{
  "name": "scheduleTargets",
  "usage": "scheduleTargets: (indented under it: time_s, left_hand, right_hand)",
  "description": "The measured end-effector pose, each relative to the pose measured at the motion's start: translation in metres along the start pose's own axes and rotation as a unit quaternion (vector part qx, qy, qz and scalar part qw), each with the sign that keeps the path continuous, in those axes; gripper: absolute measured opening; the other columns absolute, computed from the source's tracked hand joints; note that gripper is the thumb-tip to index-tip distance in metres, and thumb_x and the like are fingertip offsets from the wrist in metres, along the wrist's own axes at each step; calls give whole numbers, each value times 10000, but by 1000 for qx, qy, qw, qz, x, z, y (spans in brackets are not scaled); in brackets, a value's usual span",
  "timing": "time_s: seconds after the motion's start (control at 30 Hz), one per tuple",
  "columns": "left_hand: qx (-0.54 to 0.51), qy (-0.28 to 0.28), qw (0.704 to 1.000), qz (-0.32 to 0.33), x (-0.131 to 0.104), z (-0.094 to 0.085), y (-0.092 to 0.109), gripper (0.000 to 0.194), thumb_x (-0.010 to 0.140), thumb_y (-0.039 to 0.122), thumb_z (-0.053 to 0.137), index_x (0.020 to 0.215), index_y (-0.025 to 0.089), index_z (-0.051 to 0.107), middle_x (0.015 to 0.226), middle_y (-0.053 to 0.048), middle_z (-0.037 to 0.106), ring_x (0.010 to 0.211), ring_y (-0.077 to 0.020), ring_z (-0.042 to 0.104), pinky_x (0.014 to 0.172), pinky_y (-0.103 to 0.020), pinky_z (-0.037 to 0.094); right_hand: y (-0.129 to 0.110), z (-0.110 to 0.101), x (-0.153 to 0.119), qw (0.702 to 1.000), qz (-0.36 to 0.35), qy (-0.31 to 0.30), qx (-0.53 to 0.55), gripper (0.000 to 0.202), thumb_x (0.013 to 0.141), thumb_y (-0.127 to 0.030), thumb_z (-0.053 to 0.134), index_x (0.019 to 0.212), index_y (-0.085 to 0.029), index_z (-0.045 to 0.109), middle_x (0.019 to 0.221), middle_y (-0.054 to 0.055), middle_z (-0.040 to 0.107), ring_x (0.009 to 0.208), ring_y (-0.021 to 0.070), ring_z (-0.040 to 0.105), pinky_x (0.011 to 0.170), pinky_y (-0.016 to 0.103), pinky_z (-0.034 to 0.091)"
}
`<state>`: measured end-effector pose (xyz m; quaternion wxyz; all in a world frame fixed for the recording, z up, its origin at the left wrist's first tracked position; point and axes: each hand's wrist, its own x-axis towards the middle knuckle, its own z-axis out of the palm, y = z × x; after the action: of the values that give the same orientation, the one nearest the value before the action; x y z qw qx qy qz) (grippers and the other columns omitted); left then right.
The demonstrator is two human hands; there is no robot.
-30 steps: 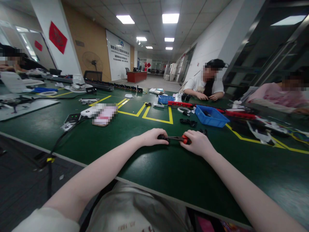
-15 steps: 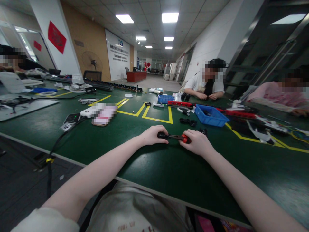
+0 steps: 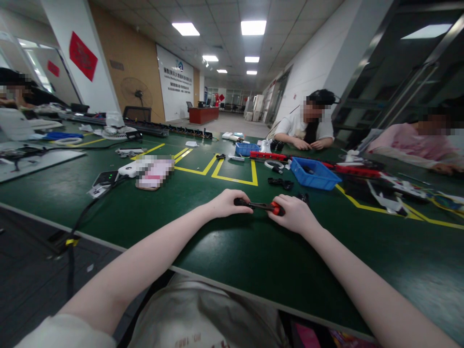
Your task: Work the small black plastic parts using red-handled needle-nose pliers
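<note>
Your left hand [image 3: 227, 203] holds a black part [image 3: 239, 202], right hand [image 3: 293, 212] red-handled pliers [image 3: 263, 206]; blue plastic bin [image 3: 314, 181] beyond; pliers between, toward green worktop's [image 3: 217, 263] near edge.

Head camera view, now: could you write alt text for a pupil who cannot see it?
A person's left hand holds a small black part while the right hand grips red-handled pliers pointing toward it, over a green table. Beyond the hands are a black bundle and a blue bin, with a co-worker farther back.

The head camera looks forward and down over the table [image 3: 217, 256].
</note>
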<state>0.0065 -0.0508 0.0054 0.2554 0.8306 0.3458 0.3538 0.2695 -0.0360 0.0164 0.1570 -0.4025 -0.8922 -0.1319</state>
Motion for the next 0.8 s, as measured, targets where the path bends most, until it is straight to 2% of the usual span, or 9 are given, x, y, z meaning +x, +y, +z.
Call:
scheduleTargets:
  time_s: [0.37, 0.8]
  left_hand:
    - [65, -25, 997, 36, 1, 0, -7, 284, 773, 356, 788, 953, 161, 688, 978, -41, 648, 897, -182, 612, 808, -281, 477]
    - [64, -27, 996, 50, 0, -1, -6, 272, 800, 348, 765, 974, 155, 685, 973, -49, 654, 900, -184, 617, 821, -292, 482]
  right_hand:
    - [-2, 2, 1, 1000, -7, 1, -13, 200, 801, -405, 590, 794, -208, 556, 807, 61, 630, 736, 204, 585, 663, 318, 408]
    - [-2, -1, 1, 1000, -9, -9, -12, 208, 815, -415, 575, 817, -207, 560, 833, 68, 638, 751, 204, 592, 684, 322, 416]
